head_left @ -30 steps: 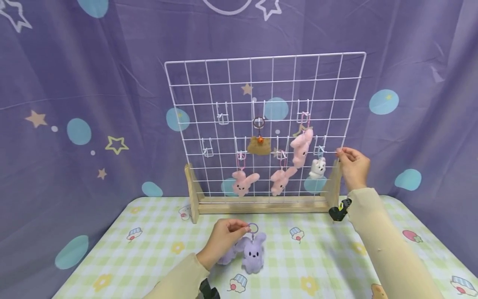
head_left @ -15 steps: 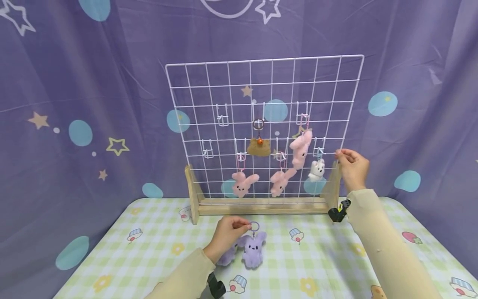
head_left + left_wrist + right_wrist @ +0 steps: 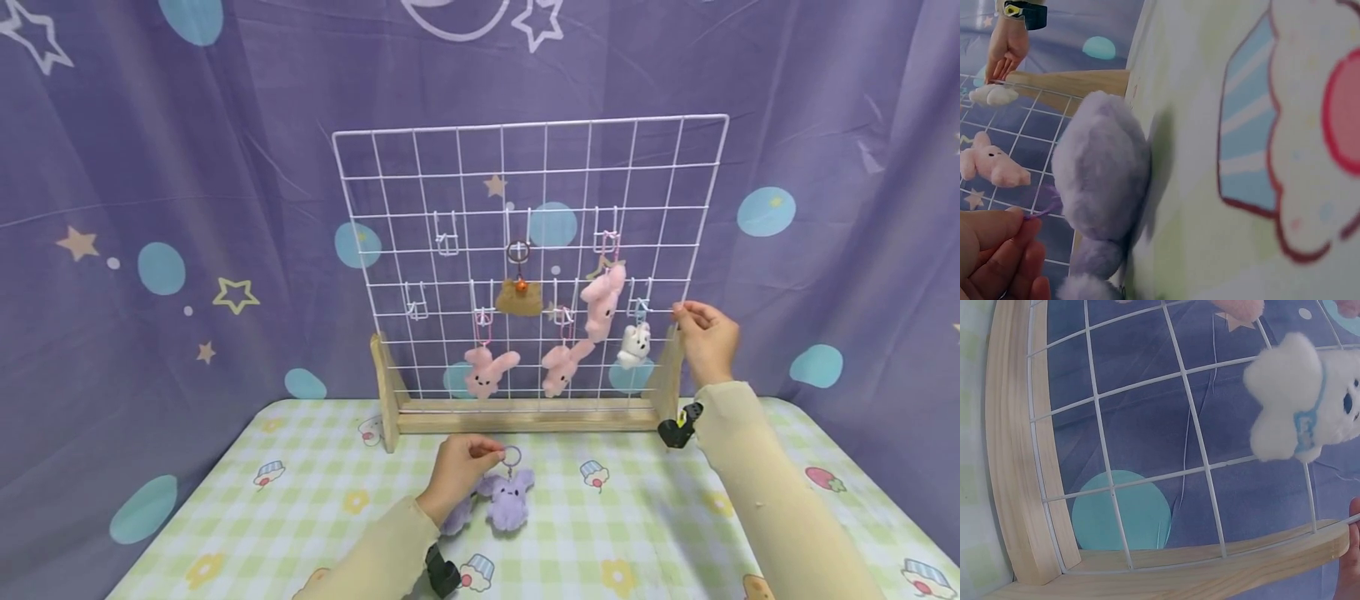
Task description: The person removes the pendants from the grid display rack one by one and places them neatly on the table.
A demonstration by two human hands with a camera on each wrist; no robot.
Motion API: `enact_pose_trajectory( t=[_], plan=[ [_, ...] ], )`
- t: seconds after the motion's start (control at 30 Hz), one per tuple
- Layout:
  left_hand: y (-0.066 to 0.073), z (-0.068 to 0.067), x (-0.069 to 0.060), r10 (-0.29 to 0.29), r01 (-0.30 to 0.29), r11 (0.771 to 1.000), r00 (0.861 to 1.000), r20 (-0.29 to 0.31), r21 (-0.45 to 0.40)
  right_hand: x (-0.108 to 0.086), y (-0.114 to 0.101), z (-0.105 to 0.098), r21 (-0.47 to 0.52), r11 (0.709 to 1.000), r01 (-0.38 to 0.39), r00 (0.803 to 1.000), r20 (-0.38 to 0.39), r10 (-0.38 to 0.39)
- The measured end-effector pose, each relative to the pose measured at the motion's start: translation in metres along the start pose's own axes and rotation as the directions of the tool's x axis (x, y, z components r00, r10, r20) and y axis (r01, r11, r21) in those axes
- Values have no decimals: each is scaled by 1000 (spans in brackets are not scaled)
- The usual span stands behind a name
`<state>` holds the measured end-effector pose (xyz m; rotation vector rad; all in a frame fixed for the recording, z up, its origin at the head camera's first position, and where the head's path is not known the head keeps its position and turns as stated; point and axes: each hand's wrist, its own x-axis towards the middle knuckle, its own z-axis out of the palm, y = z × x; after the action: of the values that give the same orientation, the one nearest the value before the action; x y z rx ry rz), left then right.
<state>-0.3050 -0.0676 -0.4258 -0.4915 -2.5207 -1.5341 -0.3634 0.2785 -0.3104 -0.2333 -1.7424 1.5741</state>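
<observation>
In the head view my left hand (image 3: 459, 471) pinches the purple ring (image 3: 512, 456) of a lilac plush bunny keychain (image 3: 508, 504) above the front of the table. Behind that hand a second lilac plush bunny (image 3: 456, 517) is partly hidden. A lilac plush (image 3: 1100, 165) fills the middle of the left wrist view, beside my pinching fingers. At the right side, my right hand (image 3: 707, 337) pinches the edge wire of the white grid rack (image 3: 546, 167); its fingers (image 3: 1355, 540) show only at the corner of the right wrist view.
Pink plush bunnies (image 3: 489, 371), a brown plush (image 3: 519, 297) and a white plush bear (image 3: 634, 344) hang from hooks on the grid. Two hooks at the left, one of them the upper hook (image 3: 446, 235), hold nothing. The wooden base (image 3: 525, 417) stands on a checked tablecloth (image 3: 300, 500).
My left hand has shifted slightly to the right and up, and the lilac bunny has risen a little with it. The right hand keeps its place on the grid's edge.
</observation>
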Motion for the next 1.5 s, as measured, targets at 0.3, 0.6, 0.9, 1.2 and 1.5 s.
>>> enact_pose_trajectory(
  t=[0.3,0.6,0.9,1.2,1.5],
  plan=[
    [-6,2,-2,-32,33,999,999,-23,23,-5,0,-1,5,1000,-28,1000,14,28],
    [3,-10,1,-28,26,998,999,-29,-49,-2,3,-2,-21,1000,-3,1000,19,3],
    [22,-23,11,-5,2,999,998,-63,-51,-1,4,-2,34,999,-38,999,32,37],
    [44,-43,32,51,-66,993,986,-160,-93,-2,1,0,54,998,-41,999,-5,41],
    [64,-62,53,74,-107,987,966,-249,-121,0,-5,1,51,997,-54,998,-12,55]
  ],
)
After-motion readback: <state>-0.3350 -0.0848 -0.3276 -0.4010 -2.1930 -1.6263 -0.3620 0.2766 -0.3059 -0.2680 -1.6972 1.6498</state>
